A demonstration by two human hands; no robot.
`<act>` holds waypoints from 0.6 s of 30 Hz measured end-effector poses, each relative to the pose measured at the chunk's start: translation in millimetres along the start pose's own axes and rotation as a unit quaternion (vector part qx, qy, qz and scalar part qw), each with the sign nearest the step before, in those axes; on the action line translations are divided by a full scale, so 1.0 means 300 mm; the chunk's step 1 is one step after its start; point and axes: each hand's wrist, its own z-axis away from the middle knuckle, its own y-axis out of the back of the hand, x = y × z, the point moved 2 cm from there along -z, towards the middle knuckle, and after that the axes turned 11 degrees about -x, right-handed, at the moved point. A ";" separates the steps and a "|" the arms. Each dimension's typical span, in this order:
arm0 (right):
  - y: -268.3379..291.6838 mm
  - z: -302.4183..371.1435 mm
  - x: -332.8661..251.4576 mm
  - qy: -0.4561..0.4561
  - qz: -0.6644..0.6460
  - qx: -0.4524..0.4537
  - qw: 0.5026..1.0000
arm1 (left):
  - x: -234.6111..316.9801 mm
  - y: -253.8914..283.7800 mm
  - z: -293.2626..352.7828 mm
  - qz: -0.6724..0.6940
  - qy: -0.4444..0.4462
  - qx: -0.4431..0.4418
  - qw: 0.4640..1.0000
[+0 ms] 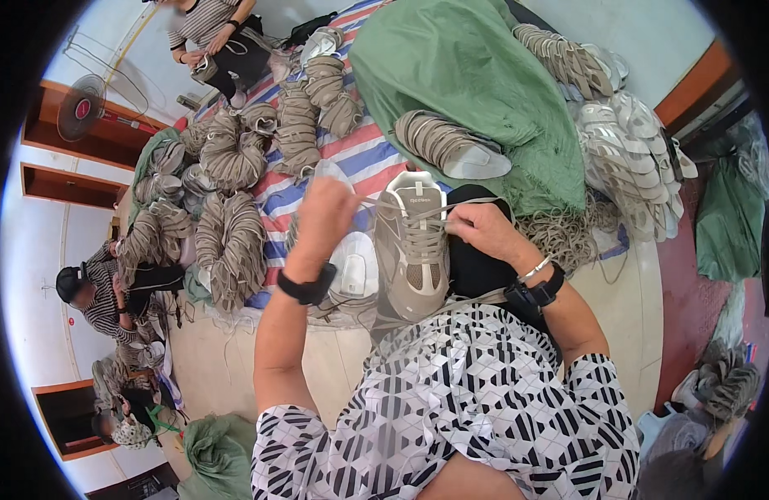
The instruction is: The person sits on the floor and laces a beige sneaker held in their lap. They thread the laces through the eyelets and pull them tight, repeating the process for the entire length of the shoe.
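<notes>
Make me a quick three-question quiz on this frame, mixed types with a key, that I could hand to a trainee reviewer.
1. Fill in the blank: A ____ stretches between the beige shoe and the left hand.
2. Multiple choice: Which wrist wears the silver bangle? A) left B) right C) both
3. True or false: The shoe's toe points away from the wearer's body.

Key:
1. lace
2. B
3. False; it points back toward the black-and-white top.
</notes>
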 end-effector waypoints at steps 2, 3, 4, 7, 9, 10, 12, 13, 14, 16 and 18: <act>0.011 -0.023 0.014 0.006 -0.022 0.107 0.994 | -0.045 0.029 0.026 -0.005 0.022 0.000 1.000; 0.014 -0.037 0.035 0.031 -0.003 0.185 0.982 | -0.057 0.015 0.054 -0.003 0.016 -0.020 1.000; 0.014 -0.050 0.046 0.056 0.015 0.258 0.964 | -0.068 0.000 0.090 -0.002 0.013 -0.040 0.999; -0.010 -0.050 0.037 0.047 0.159 0.117 0.979 | -0.057 -0.053 0.136 0.071 0.041 -0.040 0.996; -0.029 -0.008 0.050 0.062 0.238 0.053 0.968 | -0.083 -0.062 0.157 0.067 0.061 -0.029 0.995; -0.010 0.030 0.074 0.032 0.175 0.044 0.983 | -0.095 -0.081 0.168 0.080 0.075 -0.037 0.993; 0.049 0.102 0.122 -0.022 0.047 0.020 0.998 | -0.125 -0.121 0.209 0.103 0.109 -0.047 0.988; 0.069 0.139 0.145 -0.092 -0.057 0.012 0.994 | -0.134 -0.157 0.220 0.122 0.116 -0.040 0.985; 0.077 0.181 0.164 -0.163 -0.162 0.004 0.973 | -0.144 -0.180 0.229 0.191 0.174 -0.049 0.965; 0.094 0.227 0.179 -0.224 -0.331 0.022 0.916 | -0.139 -0.208 0.225 0.324 0.283 -0.067 0.900; 0.118 0.260 0.179 -0.205 -0.459 0.076 0.861 | -0.093 -0.194 0.206 0.619 0.232 -0.048 0.749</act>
